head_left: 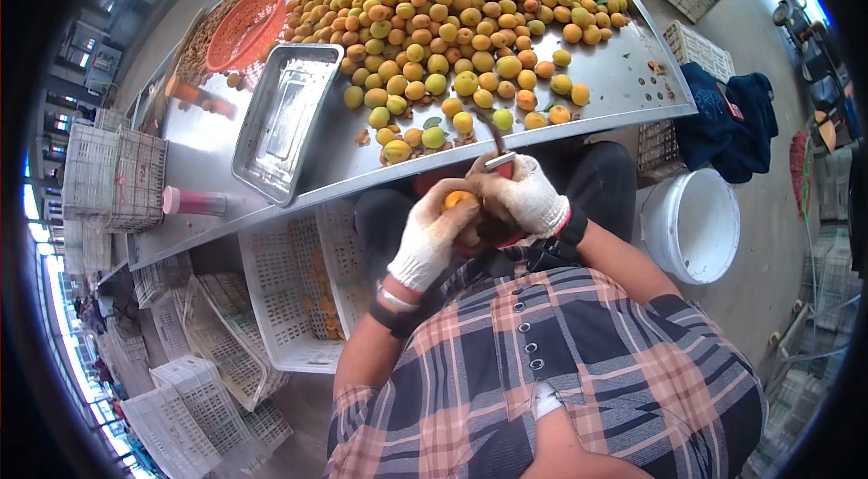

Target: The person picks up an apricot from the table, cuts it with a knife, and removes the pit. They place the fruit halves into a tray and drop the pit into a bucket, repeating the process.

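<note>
Both of my hands wear white knit gloves and meet just in front of the table's near edge. My left hand (431,233) is closed around an orange apricot (459,199), whose top shows between the fingers. My right hand (532,199) grips a small knife (500,161) with a pale metal part and some red at the handle; its dark, thin blade seems to point up toward the table. The fingertips of the two hands are close together, and how the blade sits against the fruit cannot be made out. Beyond them lies a large heap of apricots (434,9) on the metal table (624,99).
A metal tray (242,158), an orange basket (217,54) and a pink-capped jar (194,201) are on the table's left. Below stands a white crate (280,298) holding some orange pieces. A white bucket (655,226) and dark clothing (728,122) are at right.
</note>
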Tool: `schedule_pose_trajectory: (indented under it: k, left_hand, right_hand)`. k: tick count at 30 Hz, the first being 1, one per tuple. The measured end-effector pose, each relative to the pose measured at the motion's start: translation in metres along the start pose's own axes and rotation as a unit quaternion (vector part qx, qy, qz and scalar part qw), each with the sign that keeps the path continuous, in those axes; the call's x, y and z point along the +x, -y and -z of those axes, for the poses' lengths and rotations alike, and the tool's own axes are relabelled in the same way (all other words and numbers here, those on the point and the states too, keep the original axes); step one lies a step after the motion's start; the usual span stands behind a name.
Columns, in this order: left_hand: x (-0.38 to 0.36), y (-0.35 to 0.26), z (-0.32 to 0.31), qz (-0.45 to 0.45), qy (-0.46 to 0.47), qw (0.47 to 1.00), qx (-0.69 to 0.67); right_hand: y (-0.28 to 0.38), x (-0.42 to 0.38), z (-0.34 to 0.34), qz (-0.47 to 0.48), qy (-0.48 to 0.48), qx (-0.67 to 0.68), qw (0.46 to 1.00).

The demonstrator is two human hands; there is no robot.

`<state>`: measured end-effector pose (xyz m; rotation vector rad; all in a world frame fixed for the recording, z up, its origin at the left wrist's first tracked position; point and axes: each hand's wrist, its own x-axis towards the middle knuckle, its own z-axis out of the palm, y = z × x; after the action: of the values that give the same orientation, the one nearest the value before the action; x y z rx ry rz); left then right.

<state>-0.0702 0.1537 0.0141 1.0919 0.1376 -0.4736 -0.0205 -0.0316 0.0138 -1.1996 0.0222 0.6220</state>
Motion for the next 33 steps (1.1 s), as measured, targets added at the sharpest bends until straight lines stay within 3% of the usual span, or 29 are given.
schedule_pose_trajectory:
  k: [2,3,6,7,8,12,14,16,18,19,20,23,25,26,28,30,32,33]
  left_hand:
    - [-0.015,-0.019,0.012,-0.067,-0.082,0.985,0.139]
    - [-0.022,-0.021,0.028,-0.095,-0.126,0.973,0.165]
    - [-0.050,-0.018,0.097,-0.141,-0.278,0.927,0.208]
    - [-0.062,-0.016,0.124,-0.136,-0.320,0.908,0.234]
    - [-0.073,-0.012,0.151,-0.132,-0.361,0.887,0.258]
    - [-0.112,0.013,0.249,-0.149,-0.558,0.750,0.322]
    - [-0.121,0.002,0.255,-0.142,-0.607,0.725,0.293]
    - [-0.116,-0.007,0.249,-0.173,-0.589,0.751,0.244]
    - [-0.098,-0.026,0.224,-0.173,-0.502,0.786,0.315]
    - [-0.081,-0.033,0.202,-0.191,-0.486,0.810,0.266]
    - [-0.068,-0.040,0.189,-0.180,-0.457,0.827,0.275]
    - [-0.027,-0.054,0.133,-0.173,-0.371,0.879,0.245]
    - [-0.004,-0.053,0.111,-0.167,-0.310,0.895,0.273]
    - [0.007,-0.054,0.100,-0.159,-0.289,0.885,0.330]
    - [0.024,-0.050,0.083,-0.166,-0.223,0.895,0.350]
    - [0.040,-0.044,0.066,-0.164,-0.181,0.919,0.309]
    - [0.050,-0.038,0.047,-0.148,-0.148,0.947,0.242]
    - [0.054,-0.035,0.039,-0.130,-0.130,0.953,0.241]
  right_hand:
    - [0.000,0.001,-0.004,-0.020,0.022,-0.077,0.997]
    - [-0.008,0.005,0.001,0.012,0.035,-0.119,0.992]
    - [-0.029,0.009,0.024,0.023,0.031,-0.079,0.996]
    - [-0.010,0.001,0.029,-0.016,0.023,-0.141,0.990]
    - [-0.013,0.003,0.042,-0.013,-0.027,-0.231,0.973]
    - [-0.003,0.005,0.104,0.123,-0.136,-0.300,0.936]
    - [0.035,0.003,0.131,0.103,-0.171,-0.374,0.906]
    - [0.057,0.014,0.164,0.102,-0.228,-0.475,0.844]
    - [0.062,0.036,0.205,0.144,-0.237,-0.578,0.768]
    - [0.061,0.047,0.220,0.111,-0.234,-0.534,0.805]
    - [0.067,0.053,0.220,0.073,-0.240,-0.584,0.772]
    - [0.064,0.076,0.229,0.045,-0.245,-0.597,0.763]
    - [0.071,0.086,0.219,-0.063,-0.182,-0.599,0.777]
    - [0.069,0.090,0.223,-0.064,-0.181,-0.600,0.777]
    - [0.058,0.102,0.238,-0.077,-0.158,-0.534,0.827]
    - [0.051,0.104,0.248,-0.079,-0.161,-0.541,0.821]
    - [0.047,0.093,0.241,0.071,-0.202,-0.358,0.909]
    - [0.060,0.080,0.213,0.077,-0.180,-0.279,0.940]
